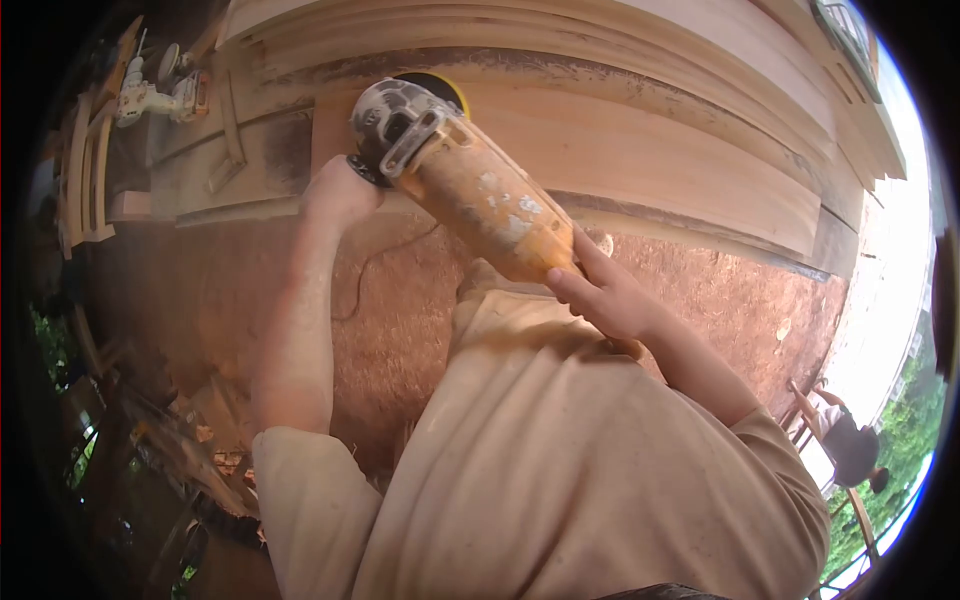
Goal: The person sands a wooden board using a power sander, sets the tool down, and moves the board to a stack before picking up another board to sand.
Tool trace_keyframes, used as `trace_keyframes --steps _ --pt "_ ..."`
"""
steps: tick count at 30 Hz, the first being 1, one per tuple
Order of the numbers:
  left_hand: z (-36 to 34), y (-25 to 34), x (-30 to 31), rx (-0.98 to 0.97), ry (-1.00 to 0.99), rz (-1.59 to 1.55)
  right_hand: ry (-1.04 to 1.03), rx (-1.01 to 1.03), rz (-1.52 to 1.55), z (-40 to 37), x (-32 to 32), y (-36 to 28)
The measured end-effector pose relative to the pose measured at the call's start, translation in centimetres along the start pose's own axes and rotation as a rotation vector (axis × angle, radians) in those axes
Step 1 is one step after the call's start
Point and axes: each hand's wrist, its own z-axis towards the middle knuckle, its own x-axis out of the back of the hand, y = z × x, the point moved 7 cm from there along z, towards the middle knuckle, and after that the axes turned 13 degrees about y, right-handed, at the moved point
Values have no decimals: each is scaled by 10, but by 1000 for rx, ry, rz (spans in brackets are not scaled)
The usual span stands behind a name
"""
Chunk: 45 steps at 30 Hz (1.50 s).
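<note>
A worn orange angle grinder (478, 190), its body scuffed and dusty, runs diagonally across the middle of the view. Its yellow-edged disc (452, 92) lies over a pale wooden board (640, 150), partly hidden behind the dark head. My left hand (343, 192) is closed round the black side handle (368, 170) at the head end. At the rear of the body my right hand (612, 297) grips the grinder, thumb on top and some fingers hidden beneath.
Long planks (560, 30) lie stacked behind the board. A cordless drill (165, 98) rests at the far left among wood pieces. A cord (365, 265) trails over the reddish, dusty floor (400, 330). Another person (848, 440) is in the distance at the right.
</note>
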Motion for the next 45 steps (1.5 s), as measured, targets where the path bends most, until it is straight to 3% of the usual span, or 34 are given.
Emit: trace_keyframes --steps 11,18,20,32,38,45 --pt "-44 207 -35 -116 -183 4 138 -7 371 -86 115 124" --pt "-63 293 -50 -176 -319 36 265 -43 460 -122 161 163" --pt "-34 230 -35 -220 -342 -4 314 -124 455 -103 106 122" --pt "-12 246 -52 -367 -380 25 448 -91 579 -102 73 116" --pt "-2 271 -40 -454 -357 19 590 -142 590 -104 46 129" --pt "11 350 -28 -711 -331 29 838 -116 706 -116 44 117"
